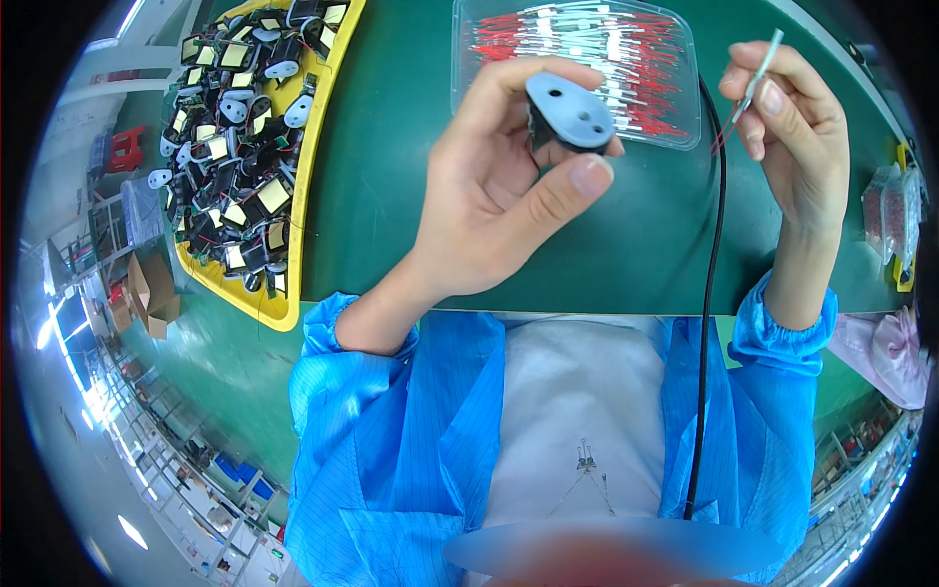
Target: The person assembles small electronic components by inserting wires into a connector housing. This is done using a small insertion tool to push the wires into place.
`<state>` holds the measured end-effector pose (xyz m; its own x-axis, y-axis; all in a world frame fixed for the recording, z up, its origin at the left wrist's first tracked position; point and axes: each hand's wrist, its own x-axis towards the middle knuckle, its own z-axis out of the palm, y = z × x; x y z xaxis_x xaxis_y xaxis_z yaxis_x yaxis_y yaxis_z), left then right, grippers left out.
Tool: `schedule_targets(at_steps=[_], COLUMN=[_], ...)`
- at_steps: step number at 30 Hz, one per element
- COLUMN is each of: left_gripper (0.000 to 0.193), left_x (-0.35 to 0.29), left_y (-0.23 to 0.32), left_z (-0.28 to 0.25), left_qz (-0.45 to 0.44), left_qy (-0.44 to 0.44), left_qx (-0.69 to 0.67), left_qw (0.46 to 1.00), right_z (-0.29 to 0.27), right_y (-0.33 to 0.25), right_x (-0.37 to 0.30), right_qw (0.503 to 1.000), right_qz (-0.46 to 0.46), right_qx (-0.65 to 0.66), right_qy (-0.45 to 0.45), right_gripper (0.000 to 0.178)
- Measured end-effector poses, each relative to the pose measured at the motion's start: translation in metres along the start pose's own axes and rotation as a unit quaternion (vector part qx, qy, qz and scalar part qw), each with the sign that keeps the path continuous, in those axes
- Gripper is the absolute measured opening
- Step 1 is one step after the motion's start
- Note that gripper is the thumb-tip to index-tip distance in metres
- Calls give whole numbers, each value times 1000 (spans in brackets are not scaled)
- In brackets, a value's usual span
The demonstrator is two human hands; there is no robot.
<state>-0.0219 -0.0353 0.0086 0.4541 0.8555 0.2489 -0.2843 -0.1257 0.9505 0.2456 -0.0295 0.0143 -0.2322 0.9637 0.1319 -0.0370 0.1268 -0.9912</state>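
Grey-topped black plastic housing (571,106) sits in the left hand (489,188), gripped between thumb and fingers. It looks light and hard, best held by its sides. The right hand (808,129) pinches a white-sleeved wire (765,64) that looks bendy.

My green table (377,196) carries a yellow tray (284,311) to my left, a clear plastic box (694,98) ahead — and a black cable (720,205) (crossing the near edge).

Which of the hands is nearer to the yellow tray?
Left. The left hand, gripping a grey part, is right of the tray, across a gap; the right hand, pinching a wire, is farther right, beyond the clear box.
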Motion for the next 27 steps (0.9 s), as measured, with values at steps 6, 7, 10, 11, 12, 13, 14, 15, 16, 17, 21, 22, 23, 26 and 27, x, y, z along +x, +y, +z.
schedule_targets(at_steps=[6, 7, 10, 11, 12, 13, 14, 15, 16, 17, 21, 22, 23, 26, 27], left_gripper=[48, 47, 45, 45, 45, 45, 45, 45, 45, 45, 46, 46, 46, 46, 47], left_x=[1, 2, 6, 7, 8, 9, 8, 6, 4, 4, 5, 4, 4, 3, 4], left_y=[-13, -16, -20, -20, -19, -19, -19, -18, -18, -19, -21, -21, -21, -21, -22], left_z=[-2, -4, -7, -8, -9, -10, -9, -7, -7, -8, -11, -11, -11, -10, -10], left_qz=[40, 60, 134, 132, 148, 163, 162, 156, 149, 147, 170, 169, 169, 156, 157], left_qy=[-2, -10, -52, -54, -72, -90, -90, -86, -81, -80, -101, -101, -100, -94, -95], left_qx=[1, 12, 101, 99, 108, 118, 117, 131, 145, 145, 178, 174, 174, 160, 161], left_qw=[999, 998, 984, 985, 980, 975, 976, 975, 975, 975, 964, 965, 965, 970, 970], right_z=[43, 43, 51, 51, 51, 51, 51, 49, 52, 55, 60, 60, 61, 62, 62], right_y=[-4, -2, -9, -9, -10, -11, -12, -14, -13, -13, -18, -18, -18, -18, -18], right_x=[-12, -12, -25, -28, -31, -34, -36, -33, -33, -33, -34, -33, -33, -33, -33], right_qw=[978, 983, 978, 964, 964, 961, 958, 955, 955, 955, 954, 950, 950, 952, 951], right_qz=[-108, -131, -172, -206, -203, -222, -240, -269, -267, -268, -255, -259, -259, -255, -253], right_qx=[175, 121, -55, -98, -98, -85, -73, -83, -82, -102, -150, -169, -169, -165, -176], right_qy=[41, 40, 106, 135, 137, 139, 141, 98, 99, 81, 49, 42, 41, 36, 35], right_gripper=[25, 23, 25, 25, 25, 26, 27, 26, 26, 25, 24, 24, 24, 23, 22])
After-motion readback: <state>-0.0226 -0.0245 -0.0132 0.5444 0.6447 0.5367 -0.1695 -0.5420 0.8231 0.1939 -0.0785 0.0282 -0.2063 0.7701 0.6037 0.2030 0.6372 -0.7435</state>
